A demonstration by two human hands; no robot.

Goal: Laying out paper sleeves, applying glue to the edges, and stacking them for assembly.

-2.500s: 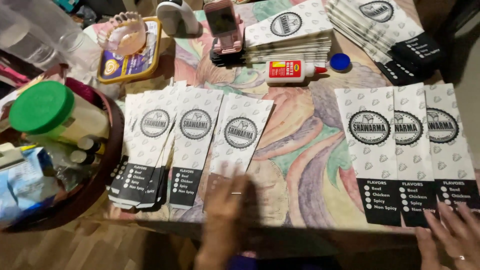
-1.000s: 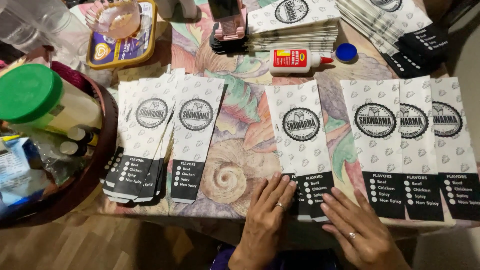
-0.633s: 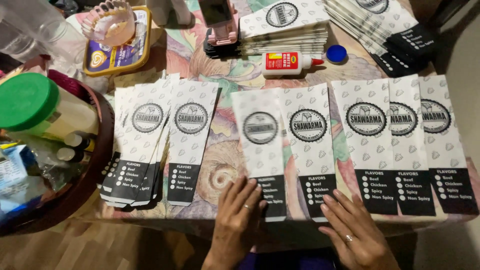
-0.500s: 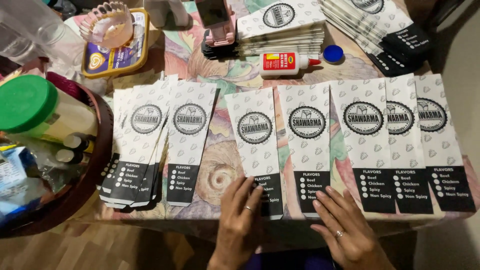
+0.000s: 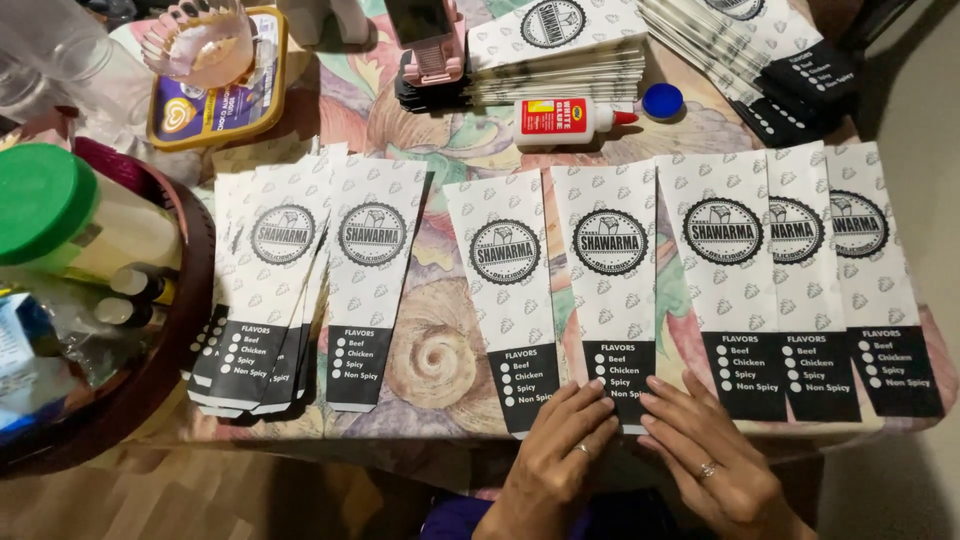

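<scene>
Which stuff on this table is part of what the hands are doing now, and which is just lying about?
In hand: paper sleeves in a row, fanned pile, stacks, glue bottle, left hand, right hand.
Lying about: basket, green-lidded jar, yellow tub.

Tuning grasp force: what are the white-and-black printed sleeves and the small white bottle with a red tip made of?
White-and-black printed sleeves: likely thin paper, matte, lying flat, edges overlapping. Small white bottle with a red tip: probably plastic, smooth with slight sheen. Both hands rest on one sleeve's black end.

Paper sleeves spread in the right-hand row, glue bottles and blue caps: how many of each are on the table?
Paper sleeves in the right-hand row: 5
Glue bottles: 1
Blue caps: 1
Total: 7
</scene>
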